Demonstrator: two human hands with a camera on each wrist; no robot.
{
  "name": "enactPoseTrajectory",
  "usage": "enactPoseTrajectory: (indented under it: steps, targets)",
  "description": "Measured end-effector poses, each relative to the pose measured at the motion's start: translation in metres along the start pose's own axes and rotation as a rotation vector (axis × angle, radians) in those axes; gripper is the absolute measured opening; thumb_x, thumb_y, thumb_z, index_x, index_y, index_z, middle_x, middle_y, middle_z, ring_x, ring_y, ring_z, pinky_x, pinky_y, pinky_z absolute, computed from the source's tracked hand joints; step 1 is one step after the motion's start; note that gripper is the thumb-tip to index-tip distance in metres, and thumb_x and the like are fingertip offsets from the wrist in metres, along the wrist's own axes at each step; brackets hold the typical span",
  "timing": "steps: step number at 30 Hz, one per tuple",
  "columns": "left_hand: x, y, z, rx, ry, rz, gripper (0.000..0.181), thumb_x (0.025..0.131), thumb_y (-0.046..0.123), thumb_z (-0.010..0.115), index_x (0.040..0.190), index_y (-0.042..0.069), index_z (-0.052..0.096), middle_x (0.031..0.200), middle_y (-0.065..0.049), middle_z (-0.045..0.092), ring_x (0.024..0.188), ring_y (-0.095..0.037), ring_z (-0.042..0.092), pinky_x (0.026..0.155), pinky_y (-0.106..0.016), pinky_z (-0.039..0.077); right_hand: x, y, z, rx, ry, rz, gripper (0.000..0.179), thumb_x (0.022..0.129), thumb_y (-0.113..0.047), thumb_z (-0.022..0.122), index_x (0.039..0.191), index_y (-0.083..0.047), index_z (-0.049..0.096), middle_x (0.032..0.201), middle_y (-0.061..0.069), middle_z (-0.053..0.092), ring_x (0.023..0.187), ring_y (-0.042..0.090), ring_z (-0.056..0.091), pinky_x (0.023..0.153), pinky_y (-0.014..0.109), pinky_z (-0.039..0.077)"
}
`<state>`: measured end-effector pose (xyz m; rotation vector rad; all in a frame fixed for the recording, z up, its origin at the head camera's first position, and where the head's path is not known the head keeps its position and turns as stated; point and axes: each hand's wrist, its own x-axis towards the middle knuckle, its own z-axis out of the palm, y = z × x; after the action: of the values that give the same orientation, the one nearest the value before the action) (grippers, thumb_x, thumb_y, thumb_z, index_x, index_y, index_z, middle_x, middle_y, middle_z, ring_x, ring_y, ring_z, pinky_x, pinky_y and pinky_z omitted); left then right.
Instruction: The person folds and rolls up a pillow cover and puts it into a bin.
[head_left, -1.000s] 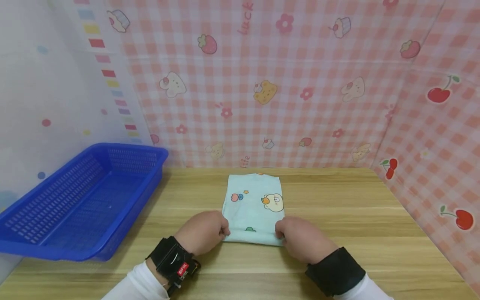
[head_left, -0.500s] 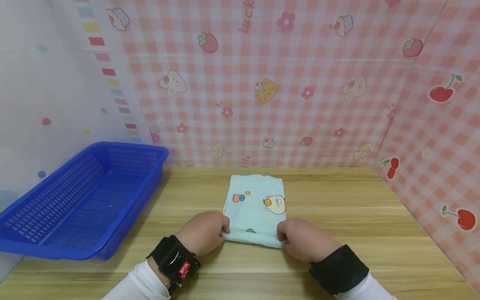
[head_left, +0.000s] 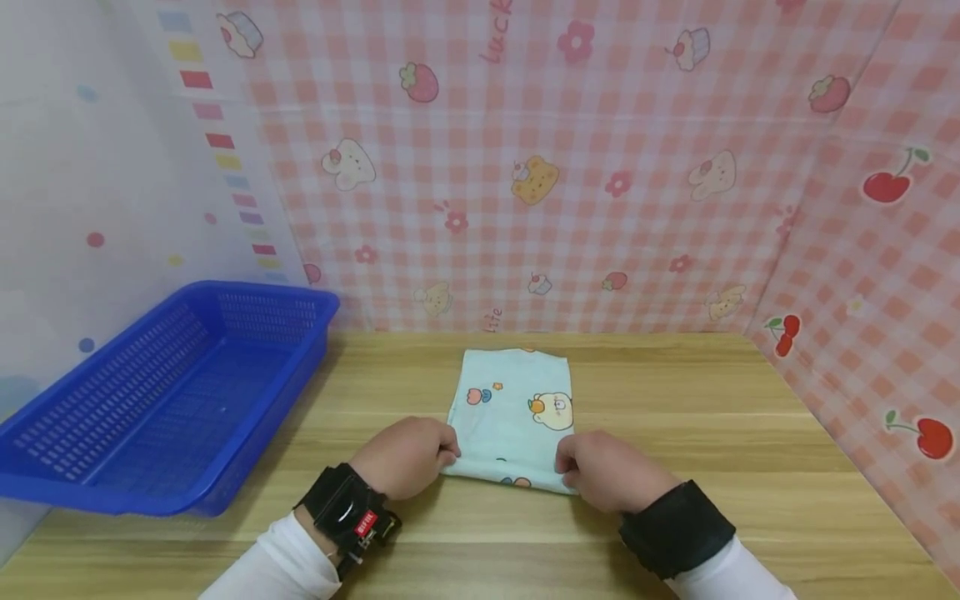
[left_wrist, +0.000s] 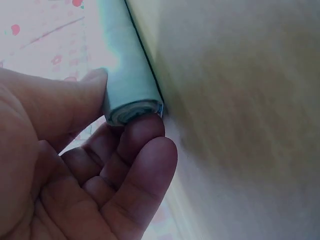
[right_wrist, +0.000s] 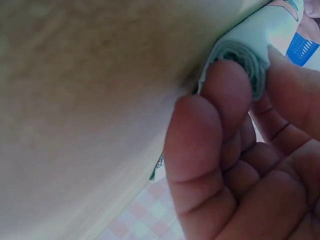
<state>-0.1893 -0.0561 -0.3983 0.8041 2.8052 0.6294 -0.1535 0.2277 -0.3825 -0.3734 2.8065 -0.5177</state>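
A pale blue cloth [head_left: 506,425] with cartoon prints lies on the table, folded to a narrow strip. Its near edge is rolled up into a tight roll [left_wrist: 129,65], whose spiral end shows in both wrist views. At the left end, my left hand [head_left: 408,458] pinches the roll between thumb and curled fingers. My right hand [head_left: 611,471] grips the opposite end the same way; in the right wrist view its fingertips [right_wrist: 227,90] press against the coiled layers [right_wrist: 245,52].
On the left of the wooden table [head_left: 675,400] stands a blue plastic basket [head_left: 225,400] with perforated walls. A pink checked cloth backdrop [head_left: 480,233] closes off the back and right side; a whitish sheet [head_left: 112,167] hangs on the left.
The near edge has rolled over further: the green print has nearly gone under, and a pink and blue print now shows on the roll. Both hands keep hold of its ends.
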Motion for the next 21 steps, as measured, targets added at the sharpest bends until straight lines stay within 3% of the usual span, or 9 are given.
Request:
enactPoseTrajectory:
  steps: [7,11,15,21]
  targets:
    - [0.002,0.005,0.003,-0.018,0.008,-0.051,0.007,0.099,0.014,0.071,0.095,0.017,0.077,0.097,0.004,0.073,0.087,-0.011,0.063,0.086,-0.041,0.055,0.002,-0.003,-0.003,0.081,-0.022,0.065,0.014,0.093,-0.003,0.075,0.087,-0.014,0.068,0.084,0.001,0.062,0.075,0.019,0.054,0.067,0.033,0.045]
    - [0.001,0.006,0.004,0.007,0.042,-0.044,0.007,0.096,0.014,0.075,0.092,0.019,0.077,0.095,0.006,0.073,0.087,-0.010,0.063,0.084,-0.039,0.054,0.003,-0.003,-0.001,0.091,-0.002,0.079,0.017,0.092,-0.003,0.076,0.084,-0.014,0.065,0.082,0.001,0.060,0.073,0.019,0.053,0.064,0.032,0.042]
    - [-0.002,0.008,0.001,0.063,0.059,-0.009,0.007,0.092,0.011,0.078,0.089,0.018,0.080,0.094,0.006,0.076,0.086,-0.010,0.066,0.083,-0.038,0.056,0.002,-0.004,0.002,0.051,0.052,0.059,0.020,0.090,-0.003,0.078,0.081,-0.014,0.064,0.078,0.000,0.059,0.071,0.018,0.052,0.066,0.031,0.042]
    - [-0.005,0.011,0.000,0.091,0.022,0.010,0.012,0.083,0.011,0.084,0.095,0.013,0.081,0.099,0.002,0.076,0.088,-0.012,0.066,0.087,-0.039,0.056,-0.001,-0.008,0.004,-0.047,0.118,0.006,0.015,0.090,0.000,0.077,0.083,-0.012,0.069,0.079,-0.001,0.063,0.073,0.017,0.052,0.072,0.035,0.049]
